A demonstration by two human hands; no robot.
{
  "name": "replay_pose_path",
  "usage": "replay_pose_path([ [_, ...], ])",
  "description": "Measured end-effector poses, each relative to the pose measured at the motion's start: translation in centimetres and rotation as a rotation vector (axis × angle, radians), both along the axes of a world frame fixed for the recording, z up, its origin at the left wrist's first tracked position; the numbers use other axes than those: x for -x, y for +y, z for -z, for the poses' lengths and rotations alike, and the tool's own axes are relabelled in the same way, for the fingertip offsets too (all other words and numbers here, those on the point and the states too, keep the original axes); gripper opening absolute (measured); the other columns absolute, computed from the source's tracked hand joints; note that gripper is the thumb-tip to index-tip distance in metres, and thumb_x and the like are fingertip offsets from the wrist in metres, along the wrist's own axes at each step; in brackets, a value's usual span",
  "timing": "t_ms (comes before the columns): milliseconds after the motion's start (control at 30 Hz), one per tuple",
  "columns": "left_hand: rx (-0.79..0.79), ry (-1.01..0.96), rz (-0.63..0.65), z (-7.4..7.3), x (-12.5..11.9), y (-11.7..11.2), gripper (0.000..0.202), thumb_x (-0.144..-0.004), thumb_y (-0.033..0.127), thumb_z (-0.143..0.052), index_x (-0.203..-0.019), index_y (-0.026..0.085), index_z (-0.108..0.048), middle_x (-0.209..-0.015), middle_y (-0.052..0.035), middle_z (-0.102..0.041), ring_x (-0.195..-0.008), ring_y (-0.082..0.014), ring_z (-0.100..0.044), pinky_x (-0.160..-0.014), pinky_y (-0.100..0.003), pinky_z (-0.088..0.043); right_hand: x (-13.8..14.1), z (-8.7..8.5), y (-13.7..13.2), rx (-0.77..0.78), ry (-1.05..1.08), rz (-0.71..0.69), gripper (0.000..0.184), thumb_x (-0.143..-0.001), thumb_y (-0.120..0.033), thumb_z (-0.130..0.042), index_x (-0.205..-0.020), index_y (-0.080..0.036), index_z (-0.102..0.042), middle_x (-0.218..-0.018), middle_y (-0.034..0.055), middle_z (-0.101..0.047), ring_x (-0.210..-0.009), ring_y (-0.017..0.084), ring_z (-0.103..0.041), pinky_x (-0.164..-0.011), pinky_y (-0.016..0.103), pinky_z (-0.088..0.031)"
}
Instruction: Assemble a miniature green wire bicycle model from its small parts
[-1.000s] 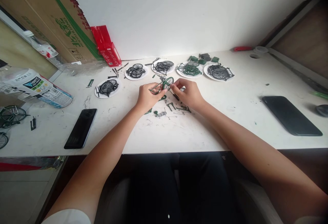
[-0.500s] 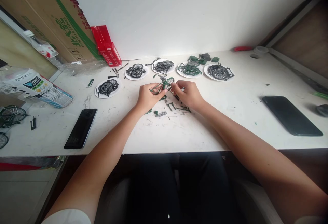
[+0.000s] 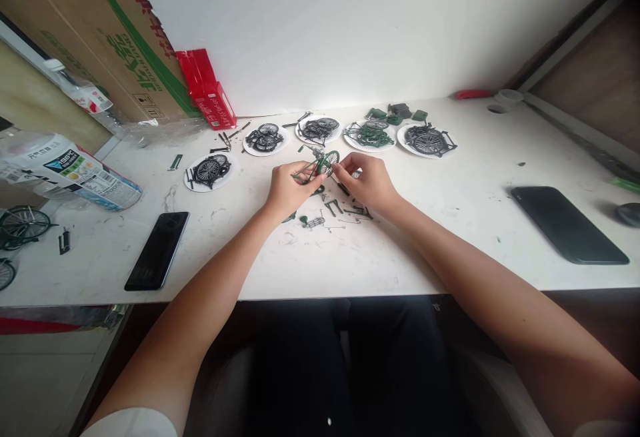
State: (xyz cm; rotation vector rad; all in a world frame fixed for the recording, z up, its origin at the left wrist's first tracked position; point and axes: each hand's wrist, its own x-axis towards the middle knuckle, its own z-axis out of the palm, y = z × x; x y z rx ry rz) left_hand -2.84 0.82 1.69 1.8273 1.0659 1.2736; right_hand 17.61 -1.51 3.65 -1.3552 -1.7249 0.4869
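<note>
Tabletop (image 3: pixel 470 190): white and smudged, it crossed the frame from left to right.
Cardboard box (image 3: pixel 95 37): it filled the upper left of the frame, behind a red carton (image 3: pixel 206 94).
Dark slab (image 3: pixel 569 225): it lay flat at the right of the frame, well apart from the hands.
Left hand (image 3: pixel 289 188): closed on the bike from the left, centre of the frame, its thumb pointing in under the wheel.
Right hand (image 3: pixel 369 182): fingertips drawn together at the wheel's right edge; whether they pinched a small piece, I couldn't tell.
Plates (image 3: pixel 233 169): five in a row across the upper middle, heaped with black or green bicycle parts.
Phone (image 3: pixel 157 250): screen up in the lower left, beside the left forearm.
Model bicycle (image 3: pixel 321 164): green, partly built, gripped between both hands mid-frame; I took the step to be fitting or adjusting something around the wheel.
Wheel (image 3: pixel 329 160): it faced the right fingertips; the next move, to my eye, called for a firm left grip and a light, exact touch from the right.
Loose parts (image 3: pixel 315 222): green and grey, scattered just below the hands.
</note>
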Motion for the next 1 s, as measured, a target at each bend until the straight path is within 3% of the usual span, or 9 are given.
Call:
replay_pose_path([
  [367, -0.016, 0.017, 0.001, -0.29, -0.04, -0.15, 0.023, -0.082, 0.038, -0.085, -0.087, 0.015, -0.08, -0.086, -0.0079, -0.08, -0.078, -0.0193, -0.074, -0.07, -0.027, -0.06, -0.02, -0.08, -0.1, 0.053, -0.022, -0.019, 0.057, -0.105, -0.067, -0.053, -0.075, -0.02, -0.066, -0.07, 0.006, -0.069, -0.061, 0.017, -0.054, -0.064, 0.034, -0.039],
  [767, -0.029, 0.01, -0.003, -0.23, -0.05, -0.19, 0.025, -0.083, 0.04, -0.085, -0.085, 0.016, -0.078, -0.084, -0.0073, -0.079, -0.075, -0.0181, -0.071, -0.069, -0.027, -0.059, 0.09, -0.26, -0.26, 0.035, -0.003, -0.031, 0.047, -0.1, -0.061, -0.063, -0.077, -0.02, -0.065, -0.073, 0.0051, -0.069, -0.066, 0.018, -0.057, -0.068, 0.034, -0.042],
  [1000, -0.029, 0.029, 0.001, -0.21, 0.03, -0.14, 0.026, -0.083, 0.041, -0.084, -0.083, 0.016, -0.077, -0.082, -0.0065, -0.078, -0.074, -0.0174, -0.071, -0.068, -0.026, -0.058, 0.02, -0.15, -0.26, 0.059, -0.035, -0.04, 0.056, -0.104, -0.067, -0.056, -0.074, -0.021, -0.063, -0.07, 0.0053, -0.068, -0.062, 0.017, -0.052, -0.064, 0.034, -0.038],
])
